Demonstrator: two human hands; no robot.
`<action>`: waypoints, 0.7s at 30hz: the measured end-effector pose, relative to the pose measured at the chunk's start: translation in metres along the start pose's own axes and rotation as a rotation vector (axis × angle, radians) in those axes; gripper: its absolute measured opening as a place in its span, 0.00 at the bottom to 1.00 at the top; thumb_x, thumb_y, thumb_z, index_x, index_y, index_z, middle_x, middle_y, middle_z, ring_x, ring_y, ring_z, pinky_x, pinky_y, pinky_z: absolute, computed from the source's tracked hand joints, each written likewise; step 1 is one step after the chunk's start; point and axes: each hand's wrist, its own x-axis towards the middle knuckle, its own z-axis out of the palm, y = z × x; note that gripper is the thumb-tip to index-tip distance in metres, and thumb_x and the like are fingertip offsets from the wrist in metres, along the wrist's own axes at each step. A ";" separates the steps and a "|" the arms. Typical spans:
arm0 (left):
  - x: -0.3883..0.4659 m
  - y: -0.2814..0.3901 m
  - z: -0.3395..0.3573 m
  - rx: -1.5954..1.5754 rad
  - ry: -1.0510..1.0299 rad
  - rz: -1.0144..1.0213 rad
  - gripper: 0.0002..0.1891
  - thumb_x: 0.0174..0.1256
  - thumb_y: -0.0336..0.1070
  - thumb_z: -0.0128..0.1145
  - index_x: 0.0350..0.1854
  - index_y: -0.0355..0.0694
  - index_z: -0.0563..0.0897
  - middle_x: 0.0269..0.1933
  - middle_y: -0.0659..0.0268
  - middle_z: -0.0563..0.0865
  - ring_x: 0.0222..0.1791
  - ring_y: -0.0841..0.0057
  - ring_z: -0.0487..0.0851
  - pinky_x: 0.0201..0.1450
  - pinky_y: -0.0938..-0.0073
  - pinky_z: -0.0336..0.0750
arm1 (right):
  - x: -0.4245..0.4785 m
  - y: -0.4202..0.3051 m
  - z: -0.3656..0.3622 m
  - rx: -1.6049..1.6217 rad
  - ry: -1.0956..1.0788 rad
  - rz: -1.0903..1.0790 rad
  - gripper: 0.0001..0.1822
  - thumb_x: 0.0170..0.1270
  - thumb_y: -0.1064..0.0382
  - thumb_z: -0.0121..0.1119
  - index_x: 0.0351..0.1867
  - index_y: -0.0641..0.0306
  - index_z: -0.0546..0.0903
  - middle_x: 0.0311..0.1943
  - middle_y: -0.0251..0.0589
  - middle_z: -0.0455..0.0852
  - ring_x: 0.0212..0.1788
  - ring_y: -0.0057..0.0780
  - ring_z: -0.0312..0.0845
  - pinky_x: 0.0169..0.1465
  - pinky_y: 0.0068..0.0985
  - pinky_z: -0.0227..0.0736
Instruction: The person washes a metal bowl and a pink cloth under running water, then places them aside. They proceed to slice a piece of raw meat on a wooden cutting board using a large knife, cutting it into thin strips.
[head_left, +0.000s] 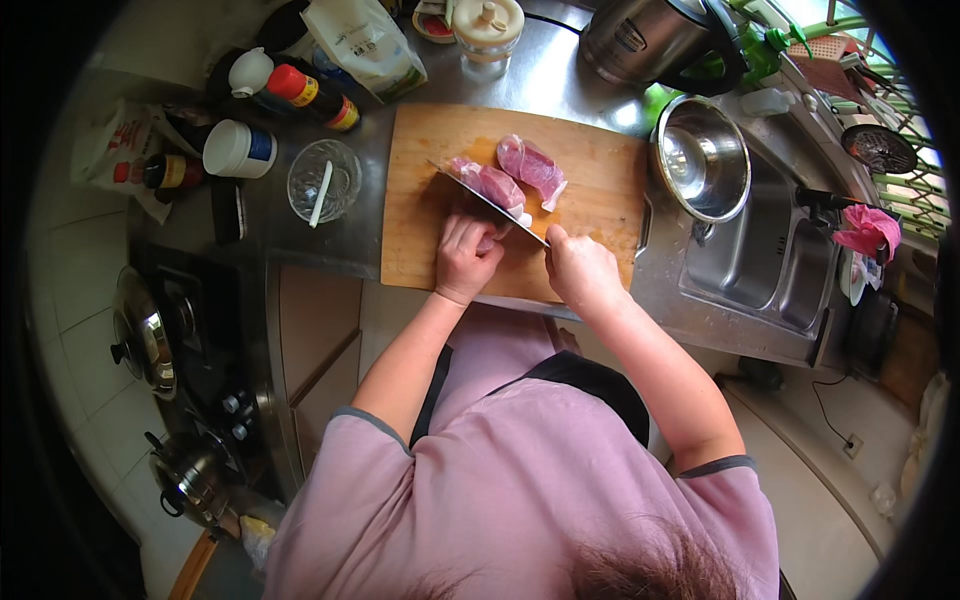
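My right hand (586, 268) grips the handle of a kitchen knife (491, 204), whose blade slants up and left across a wooden cutting board (600, 172). The blade is seen nearly edge-on. On its near side my left hand (466, 256), fingers curled, presses on a piece of raw meat that shows only a little pink between the fingers and thumb. Just beyond the blade lies a chunk of raw pink meat (491, 184) with a pale end. Farther back and to the right rests another slab of raw meat (531, 166), apart from the hands.
Left of the board stands a glass bowl (300, 184) with a white spoon (322, 195) across it. Sauce bottles (319, 97) and a white tub (236, 148) stand farther left. A metal bowl (731, 191) sits beside the sink (739, 259). An electric kettle (637, 45) stands behind.
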 end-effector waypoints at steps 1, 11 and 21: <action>0.002 0.002 -0.002 -0.048 0.026 -0.035 0.11 0.47 0.21 0.63 0.34 0.40 0.80 0.33 0.61 0.82 0.36 0.59 0.80 0.40 0.63 0.77 | -0.001 0.000 0.000 -0.001 0.007 -0.001 0.04 0.67 0.66 0.58 0.39 0.63 0.77 0.25 0.55 0.87 0.31 0.58 0.86 0.37 0.52 0.80; 0.008 0.026 -0.052 -0.603 0.105 -0.596 0.08 0.66 0.28 0.63 0.46 0.38 0.82 0.42 0.71 0.84 0.41 0.85 0.80 0.45 0.80 0.77 | -0.002 0.009 0.000 -0.083 0.066 -0.037 0.04 0.64 0.66 0.58 0.40 0.60 0.79 0.26 0.51 0.88 0.32 0.53 0.88 0.37 0.48 0.82; 0.030 0.069 -0.030 -0.977 -0.537 -0.935 0.21 0.68 0.27 0.64 0.62 0.37 0.77 0.45 0.67 0.84 0.35 0.82 0.83 0.26 0.82 0.75 | -0.011 0.030 -0.043 0.147 0.370 -0.130 0.06 0.65 0.60 0.65 0.40 0.54 0.82 0.26 0.48 0.87 0.31 0.52 0.86 0.35 0.46 0.79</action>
